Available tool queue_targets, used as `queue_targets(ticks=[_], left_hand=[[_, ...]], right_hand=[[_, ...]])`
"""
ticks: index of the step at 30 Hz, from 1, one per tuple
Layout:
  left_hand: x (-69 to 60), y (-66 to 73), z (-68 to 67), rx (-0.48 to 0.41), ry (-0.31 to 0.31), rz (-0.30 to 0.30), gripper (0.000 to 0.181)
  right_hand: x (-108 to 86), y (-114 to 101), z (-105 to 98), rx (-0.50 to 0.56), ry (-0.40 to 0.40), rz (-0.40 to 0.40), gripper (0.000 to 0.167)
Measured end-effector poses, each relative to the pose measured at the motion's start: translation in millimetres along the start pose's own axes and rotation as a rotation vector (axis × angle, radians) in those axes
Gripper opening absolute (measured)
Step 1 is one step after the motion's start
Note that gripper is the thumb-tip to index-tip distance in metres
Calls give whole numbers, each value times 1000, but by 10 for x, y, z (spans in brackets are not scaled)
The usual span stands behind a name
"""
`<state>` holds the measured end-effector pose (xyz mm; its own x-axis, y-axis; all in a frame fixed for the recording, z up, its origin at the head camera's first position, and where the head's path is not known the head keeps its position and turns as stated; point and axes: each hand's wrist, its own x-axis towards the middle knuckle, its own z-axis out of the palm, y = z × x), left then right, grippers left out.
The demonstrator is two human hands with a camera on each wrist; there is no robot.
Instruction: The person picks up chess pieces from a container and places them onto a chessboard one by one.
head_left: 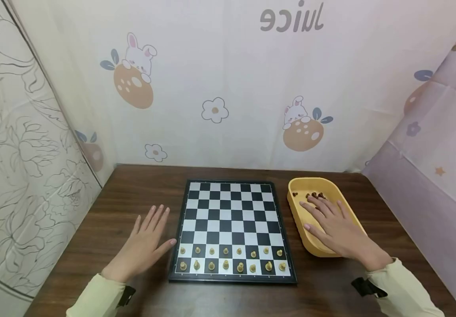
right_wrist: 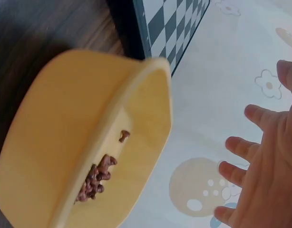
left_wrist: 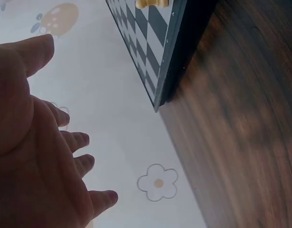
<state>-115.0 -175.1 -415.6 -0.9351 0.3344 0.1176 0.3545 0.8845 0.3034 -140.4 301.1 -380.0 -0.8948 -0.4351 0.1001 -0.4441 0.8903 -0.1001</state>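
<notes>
The black-and-white chessboard (head_left: 231, 215) lies on the table with light pieces (head_left: 226, 264) in its two nearest rows. To its left, the left hand (head_left: 142, 246) is held with fingers spread and holds nothing; it shows as a palm (left_wrist: 36, 156) in the left wrist view. Over the yellow bin (head_left: 309, 244) hovers the right hand (head_left: 336, 229), fingers spread and empty. In the right wrist view the hand (right_wrist: 269, 166) is apart from the bin (right_wrist: 55, 118), where dark brown pieces (right_wrist: 96, 178) lie in a heap, with one piece (right_wrist: 124, 136) apart from them.
A dark wooden table (head_left: 105, 211) carries the board and bin. Behind it hangs a pale curtain (head_left: 228, 145) with rabbit and flower prints, and further printed cloth (head_left: 438, 167) stands along the right side. At the left is a sheet (head_left: 30, 145) with line-drawn flowers.
</notes>
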Motion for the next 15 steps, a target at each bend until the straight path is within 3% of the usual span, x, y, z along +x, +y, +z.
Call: queue_targets(ticks=[8,15], left_hand=[[106,-55,111,-64,-18,-5,77],[191,-103,227,-94,-72,-33,78]], right_hand=[[84,155,-75,-24,-52,44,59],[161,293,-80,-23,-74,53,58]])
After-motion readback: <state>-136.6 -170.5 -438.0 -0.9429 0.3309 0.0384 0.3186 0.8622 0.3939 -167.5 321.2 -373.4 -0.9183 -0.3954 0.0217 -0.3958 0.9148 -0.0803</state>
